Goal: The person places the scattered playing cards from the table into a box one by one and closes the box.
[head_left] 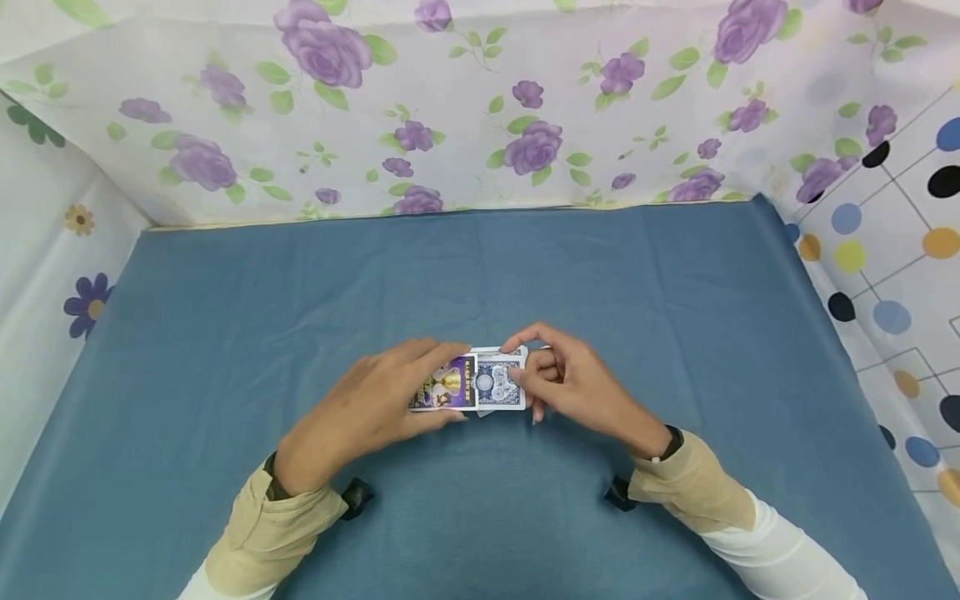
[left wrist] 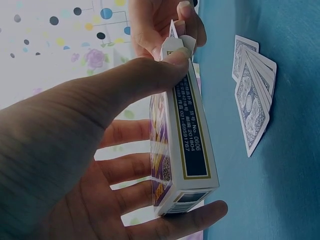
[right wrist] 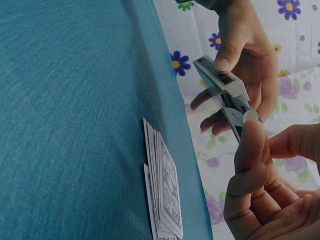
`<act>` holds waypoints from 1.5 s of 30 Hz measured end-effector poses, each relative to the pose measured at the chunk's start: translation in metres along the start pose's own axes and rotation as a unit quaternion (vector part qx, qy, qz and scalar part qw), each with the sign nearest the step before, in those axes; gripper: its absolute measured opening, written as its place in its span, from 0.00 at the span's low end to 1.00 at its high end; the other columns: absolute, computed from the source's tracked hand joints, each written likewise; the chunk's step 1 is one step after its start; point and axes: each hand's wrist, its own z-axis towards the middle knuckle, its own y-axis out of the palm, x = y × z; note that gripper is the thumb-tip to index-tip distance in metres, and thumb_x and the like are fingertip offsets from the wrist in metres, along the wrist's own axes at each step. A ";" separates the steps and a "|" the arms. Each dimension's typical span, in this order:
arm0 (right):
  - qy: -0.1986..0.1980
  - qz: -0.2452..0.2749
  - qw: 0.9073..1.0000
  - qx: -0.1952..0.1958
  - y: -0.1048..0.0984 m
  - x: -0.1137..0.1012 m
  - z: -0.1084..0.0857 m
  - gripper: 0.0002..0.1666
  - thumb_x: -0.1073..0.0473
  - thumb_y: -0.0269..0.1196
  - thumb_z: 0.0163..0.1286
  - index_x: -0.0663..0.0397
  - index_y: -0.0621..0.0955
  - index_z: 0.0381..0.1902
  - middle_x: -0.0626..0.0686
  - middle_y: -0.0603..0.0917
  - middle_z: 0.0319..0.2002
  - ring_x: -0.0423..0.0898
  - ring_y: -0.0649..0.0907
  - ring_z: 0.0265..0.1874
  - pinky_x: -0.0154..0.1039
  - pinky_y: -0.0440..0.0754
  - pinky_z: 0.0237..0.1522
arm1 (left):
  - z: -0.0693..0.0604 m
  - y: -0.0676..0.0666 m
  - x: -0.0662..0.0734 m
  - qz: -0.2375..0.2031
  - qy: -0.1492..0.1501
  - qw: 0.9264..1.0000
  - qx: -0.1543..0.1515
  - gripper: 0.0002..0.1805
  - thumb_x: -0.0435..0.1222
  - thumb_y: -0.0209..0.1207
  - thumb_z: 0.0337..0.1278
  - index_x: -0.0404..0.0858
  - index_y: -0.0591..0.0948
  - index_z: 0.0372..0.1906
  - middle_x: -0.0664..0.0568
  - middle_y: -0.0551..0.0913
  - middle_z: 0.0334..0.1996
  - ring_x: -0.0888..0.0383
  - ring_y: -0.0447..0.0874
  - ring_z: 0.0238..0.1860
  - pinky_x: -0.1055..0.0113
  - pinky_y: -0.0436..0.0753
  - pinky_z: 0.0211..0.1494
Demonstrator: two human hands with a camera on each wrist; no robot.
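Observation:
My left hand point(head_left: 367, 392) holds a purple and white playing-card box point(head_left: 453, 383) by its long edges, thumb on one narrow side and fingers spread along the other. Its end towards the right hand is open, with a flap point(left wrist: 188, 42) standing out. Blue-backed playing cards point(head_left: 498, 385) show at that end. My right hand point(head_left: 573, 383) pinches there with thumb and fingers; how many cards it grips is hidden. Below the box, a loosely fanned pile of blue-backed cards point(left wrist: 252, 97) lies on the table, also seen in the right wrist view point(right wrist: 167, 190).
A blue cloth point(head_left: 480, 517) covers the table. Behind it hangs a white sheet with purple flowers point(head_left: 532, 148). Patterned sheets, flowered on the left and dotted on the right point(head_left: 892, 317), close in the sides.

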 end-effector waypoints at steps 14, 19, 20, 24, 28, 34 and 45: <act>-0.018 -0.002 1.000 -0.002 0.006 0.003 0.000 0.18 0.65 0.61 0.75 0.54 0.75 0.60 0.61 0.81 0.23 0.58 0.80 0.16 0.48 0.81 0.22 | 0.001 0.004 0.002 -0.010 0.005 1.000 -0.006 0.38 0.52 0.72 0.56 0.46 0.74 0.69 0.49 0.82 0.55 0.57 0.82 0.47 0.60 0.82 0.42; -0.010 0.002 1.000 -0.005 0.008 0.003 0.000 0.18 0.63 0.61 0.75 0.52 0.75 0.60 0.63 0.81 0.23 0.59 0.80 0.17 0.46 0.82 0.24 | 0.000 0.007 0.003 -0.001 0.015 1.000 0.000 0.39 0.52 0.73 0.54 0.43 0.74 0.69 0.48 0.82 0.53 0.56 0.83 0.47 0.59 0.83 0.42; -0.010 0.003 1.000 -0.005 0.008 0.003 0.000 0.18 0.63 0.62 0.75 0.52 0.75 0.60 0.63 0.81 0.23 0.59 0.80 0.16 0.45 0.82 0.24 | 0.000 0.007 0.003 -0.001 0.016 1.000 0.002 0.39 0.52 0.73 0.54 0.43 0.74 0.69 0.48 0.82 0.53 0.56 0.83 0.47 0.59 0.83 0.42; -0.013 -0.007 1.000 -0.004 0.009 0.000 0.000 0.17 0.66 0.61 0.75 0.55 0.75 0.60 0.62 0.81 0.23 0.59 0.80 0.16 0.45 0.82 0.23 | 0.001 0.007 0.004 -0.001 0.019 1.000 0.003 0.39 0.51 0.73 0.55 0.42 0.74 0.69 0.47 0.82 0.53 0.55 0.83 0.48 0.59 0.83 0.42; -0.015 -0.017 1.000 -0.005 0.012 -0.007 -0.001 0.17 0.70 0.59 0.75 0.59 0.75 0.59 0.63 0.80 0.22 0.60 0.79 0.16 0.49 0.82 0.23 | 0.001 0.008 0.004 0.003 0.019 1.000 0.000 0.39 0.51 0.73 0.54 0.42 0.74 0.69 0.47 0.82 0.54 0.55 0.83 0.48 0.58 0.83 0.42; -0.010 -0.019 1.000 -0.004 0.015 -0.003 -0.001 0.16 0.69 0.59 0.75 0.57 0.76 0.58 0.62 0.81 0.22 0.56 0.80 0.15 0.47 0.82 0.23 | 0.002 0.008 0.006 0.002 0.018 1.000 -0.009 0.40 0.51 0.73 0.54 0.42 0.74 0.70 0.47 0.82 0.55 0.55 0.83 0.49 0.58 0.83 0.43; -0.024 -0.062 0.998 -0.007 0.015 0.011 0.001 0.15 0.61 0.62 0.76 0.44 0.77 0.57 0.49 0.76 0.18 0.54 0.78 0.13 0.42 0.79 0.20 | 0.003 0.011 0.006 0.002 0.026 1.000 -0.012 0.39 0.50 0.73 0.54 0.42 0.74 0.70 0.48 0.82 0.55 0.55 0.83 0.48 0.59 0.83 0.43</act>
